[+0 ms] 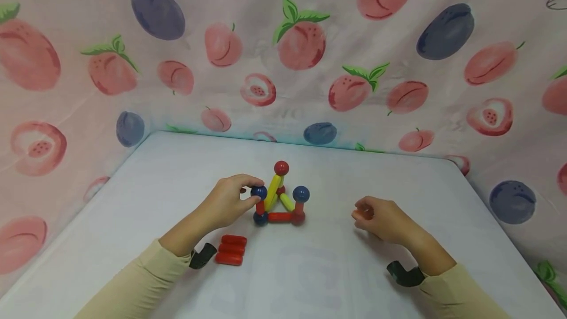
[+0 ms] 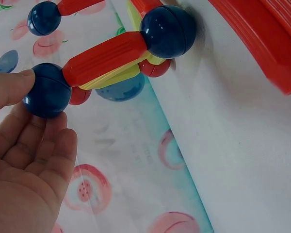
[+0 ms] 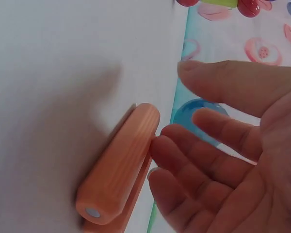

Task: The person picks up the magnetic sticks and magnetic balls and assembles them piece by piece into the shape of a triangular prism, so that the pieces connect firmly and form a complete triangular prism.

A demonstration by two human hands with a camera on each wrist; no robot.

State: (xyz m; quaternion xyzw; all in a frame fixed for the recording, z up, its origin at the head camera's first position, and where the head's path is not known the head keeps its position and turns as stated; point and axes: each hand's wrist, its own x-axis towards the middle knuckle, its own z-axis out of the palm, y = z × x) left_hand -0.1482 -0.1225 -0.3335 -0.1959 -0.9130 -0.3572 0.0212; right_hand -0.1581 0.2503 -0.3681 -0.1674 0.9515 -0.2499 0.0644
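A magnetic stick-and-ball frame (image 1: 280,217) of red and yellow sticks stands on the table. My left hand (image 1: 228,201) pinches the blue ball (image 2: 46,92) at its front left top, thumb on one side and fingers on the other. That ball sits on an upright red stick (image 2: 106,58), above a lower blue ball (image 2: 169,32). A second blue ball (image 1: 301,194) tops the right upright, and a red ball (image 1: 281,168) crowns the yellow sticks behind. Orange sticks (image 3: 119,165) lie by my right hand (image 3: 218,160); its fingertips are at their side, the thumb apart from them.
Three red sticks (image 1: 231,249) lie side by side on the white table (image 1: 328,270), close to the left forearm. A fruit-print cloth (image 1: 283,87) hangs behind and beside the table. Each wrist carries a dark strap piece (image 1: 405,274).
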